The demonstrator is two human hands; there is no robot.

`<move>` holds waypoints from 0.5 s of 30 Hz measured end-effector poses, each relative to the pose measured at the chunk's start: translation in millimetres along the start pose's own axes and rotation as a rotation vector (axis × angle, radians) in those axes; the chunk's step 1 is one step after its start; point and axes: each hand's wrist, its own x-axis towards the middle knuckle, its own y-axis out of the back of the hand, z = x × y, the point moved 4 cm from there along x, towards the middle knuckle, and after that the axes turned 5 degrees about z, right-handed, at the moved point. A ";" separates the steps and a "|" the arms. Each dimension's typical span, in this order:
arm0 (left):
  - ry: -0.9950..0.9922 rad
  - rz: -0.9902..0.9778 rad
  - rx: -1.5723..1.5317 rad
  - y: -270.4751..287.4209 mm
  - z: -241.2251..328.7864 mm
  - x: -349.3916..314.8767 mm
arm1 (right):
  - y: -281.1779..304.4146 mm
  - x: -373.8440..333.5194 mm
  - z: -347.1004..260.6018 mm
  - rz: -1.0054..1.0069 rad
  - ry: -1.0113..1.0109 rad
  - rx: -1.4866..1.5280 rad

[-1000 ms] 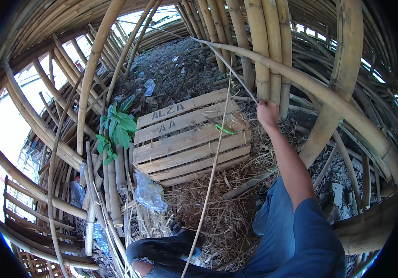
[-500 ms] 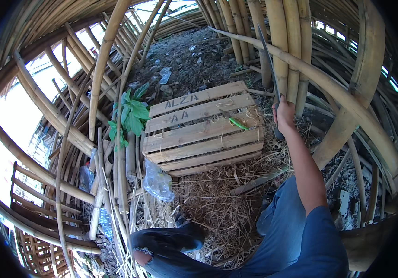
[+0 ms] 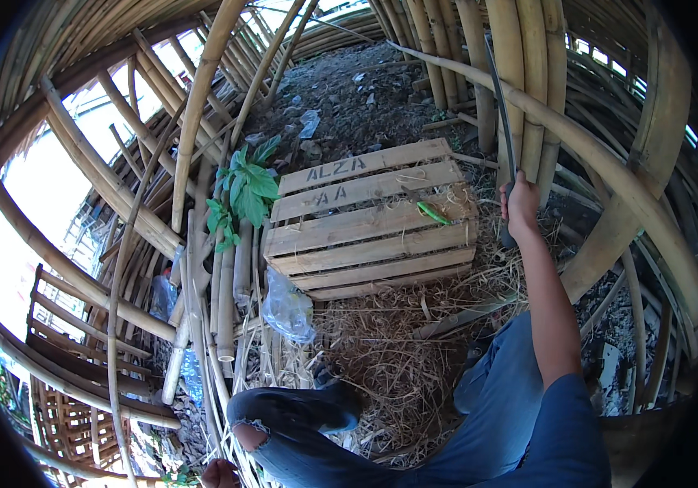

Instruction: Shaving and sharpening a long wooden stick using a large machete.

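My right hand (image 3: 521, 203) is wrapped round the dark handle of a machete (image 3: 502, 106), whose long narrow blade points up and away, in front of the thick bamboo poles. Just left of that hand is a slatted wooden crate (image 3: 341, 236) with dark lettering, lying on straw. On its right part rests a slim, curved, bright green thing (image 3: 433, 214) resembling a chilli, among wisps of straw. Only a bit of my left hand (image 3: 219, 473) shows at the lower edge, beside my torn-jeans knee; its fingers are not clear.
A slanting bamboo pole (image 3: 576, 142) crosses close to the blade. Upright bamboo poles (image 3: 533, 81) stand behind it. Left of the crate are a leafy green plant (image 3: 247, 191), a clear plastic bag (image 3: 287, 309) and several loose bamboo lengths. Rubble-strewn soil (image 3: 349, 106) lies beyond.
The whole view has shifted slightly, moving the scene rightward. My left hand has come into the lower edge. My right hand keeps its hold on the upright machete.
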 end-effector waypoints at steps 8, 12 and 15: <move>-1.134 -0.026 0.857 -41.5 53.4 -35.4 | 3.8 1.1 4.0 -0.006 -0.006 0.006; -0.868 -0.062 0.767 -65.7 70.8 -44.8 | -4.7 -11.3 1.6 0.015 -0.018 -0.016; -0.759 -0.081 0.728 -85.8 59.2 -31.0 | -19.1 -39.9 -7.2 -0.074 -0.069 0.027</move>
